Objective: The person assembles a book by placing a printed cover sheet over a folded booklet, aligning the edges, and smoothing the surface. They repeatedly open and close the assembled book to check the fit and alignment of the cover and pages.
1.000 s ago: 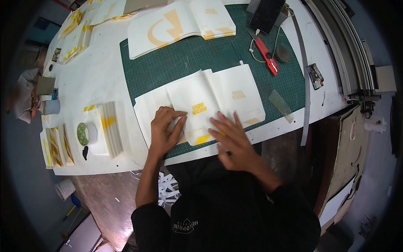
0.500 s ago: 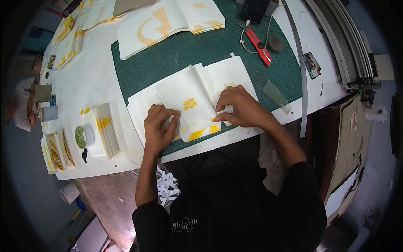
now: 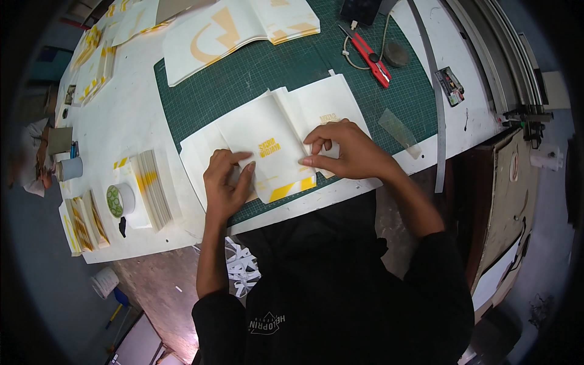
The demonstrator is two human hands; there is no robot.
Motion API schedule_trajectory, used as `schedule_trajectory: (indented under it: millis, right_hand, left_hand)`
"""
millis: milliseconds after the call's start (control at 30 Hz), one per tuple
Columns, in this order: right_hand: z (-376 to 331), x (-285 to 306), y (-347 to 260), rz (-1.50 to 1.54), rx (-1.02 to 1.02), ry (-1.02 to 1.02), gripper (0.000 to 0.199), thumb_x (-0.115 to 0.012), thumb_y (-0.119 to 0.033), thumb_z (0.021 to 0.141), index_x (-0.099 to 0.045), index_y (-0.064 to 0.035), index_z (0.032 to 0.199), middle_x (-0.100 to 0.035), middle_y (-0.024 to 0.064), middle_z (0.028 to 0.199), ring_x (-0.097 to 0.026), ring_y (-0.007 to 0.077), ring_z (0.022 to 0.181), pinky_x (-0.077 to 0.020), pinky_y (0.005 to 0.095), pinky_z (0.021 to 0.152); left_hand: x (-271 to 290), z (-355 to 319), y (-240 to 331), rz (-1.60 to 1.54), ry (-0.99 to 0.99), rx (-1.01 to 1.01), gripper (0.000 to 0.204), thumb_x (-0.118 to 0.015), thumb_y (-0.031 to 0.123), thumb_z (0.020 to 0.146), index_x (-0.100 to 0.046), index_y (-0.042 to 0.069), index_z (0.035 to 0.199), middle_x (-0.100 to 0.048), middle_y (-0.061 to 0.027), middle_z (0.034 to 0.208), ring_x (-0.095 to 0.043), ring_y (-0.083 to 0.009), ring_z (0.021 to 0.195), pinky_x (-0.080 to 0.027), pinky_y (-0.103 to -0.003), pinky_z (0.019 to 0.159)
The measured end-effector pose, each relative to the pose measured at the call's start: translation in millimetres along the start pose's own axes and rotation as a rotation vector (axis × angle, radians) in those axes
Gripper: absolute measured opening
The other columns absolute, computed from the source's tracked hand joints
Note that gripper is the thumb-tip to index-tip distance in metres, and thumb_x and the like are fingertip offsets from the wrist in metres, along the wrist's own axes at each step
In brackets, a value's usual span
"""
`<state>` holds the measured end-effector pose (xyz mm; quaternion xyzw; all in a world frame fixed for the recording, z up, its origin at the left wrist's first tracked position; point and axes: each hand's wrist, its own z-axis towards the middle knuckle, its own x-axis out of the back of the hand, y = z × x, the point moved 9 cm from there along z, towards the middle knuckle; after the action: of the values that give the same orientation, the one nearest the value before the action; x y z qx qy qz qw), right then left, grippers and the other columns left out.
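Observation:
A folded white paper sheet [image 3: 243,131] with yellow print and a yellow striped lower edge lies on the green cutting mat [image 3: 255,79] before me. Its raised middle panel sits between my hands. My left hand [image 3: 228,185] is at the panel's left edge, thumb and index fingertips close together on the paper. At the panel's right edge is my right hand [image 3: 347,149], fingers curled, the thumb lying on the sheet and apart from the index finger. Part of the sheet's right side is hidden under this hand.
A red cutter knife [image 3: 369,56] lies beyond my right hand, near a dark round object [image 3: 396,55] and a cable. Large printed sheets [image 3: 213,36] rest at the back. Stacked booklets [image 3: 152,188] and a tape roll [image 3: 120,199] stand left. A metal strip [image 3: 439,121] runs along the right.
My right thumb and index finger have parted and shifted slightly up along the panel's edge. My left hand moved a little left. The whole view has shifted slightly.

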<state>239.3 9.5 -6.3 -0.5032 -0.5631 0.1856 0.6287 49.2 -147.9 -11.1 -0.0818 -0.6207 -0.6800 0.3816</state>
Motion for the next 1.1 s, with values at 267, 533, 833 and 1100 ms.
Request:
schedule_trajectory:
  millis: [267,533,833,1100]
  right_hand:
    - [-18,-1,35,0.634,-0.182,0.159,0.053,-0.061,-0.033,0.110,-0.052,0.0019,0.149,-0.075,0.0221,0.120,-0.077,0.0301,0.105,-0.0620,0.0371,0.088]
    - [-54,-11,52,1.160,-0.139,0.333,0.062,-0.045,-0.038,0.115,-0.034,0.0034,0.160,-0.054,0.0260,0.151,-0.060,0.0357,0.137,-0.0560,0.0449,0.108]
    - [-88,19,73,0.850,-0.503,0.564,0.060,-0.083,-0.016,0.092,-0.056,0.0089,0.139,-0.072,0.0246,0.123,-0.076,0.0297,0.103,-0.0649,0.0431,0.085]
    - [-74,41,54,0.018,-0.487,0.518,0.059,-0.092,-0.015,0.082,-0.064,0.0098,0.128,-0.078,0.0265,0.102,-0.079,0.0285,0.083,-0.0615,0.0375,0.068]
  left_hand:
    - [-2,-8,-16,-0.447,0.046,0.283,0.142,-0.032,0.106,0.074,-0.009,0.004,0.169,-0.069,-0.0223,0.127,-0.067,-0.0314,0.119,-0.047,-0.048,0.111]
    - [-10,-4,-2,-0.123,-0.208,-0.025,0.098,-0.026,0.083,0.099,-0.067,0.000,0.132,-0.076,-0.0148,0.117,-0.066,-0.0307,0.116,-0.042,-0.045,0.110]
    - [-24,4,37,0.314,-0.243,-0.237,0.034,-0.081,0.026,0.092,-0.079,0.015,0.124,-0.067,-0.0059,0.110,-0.061,-0.0260,0.104,-0.042,-0.040,0.096]
    - [-31,3,43,0.419,-0.274,-0.293,0.032,-0.079,0.025,0.093,-0.079,0.016,0.124,-0.062,-0.0076,0.110,-0.057,-0.0259,0.106,-0.041,-0.043,0.098]
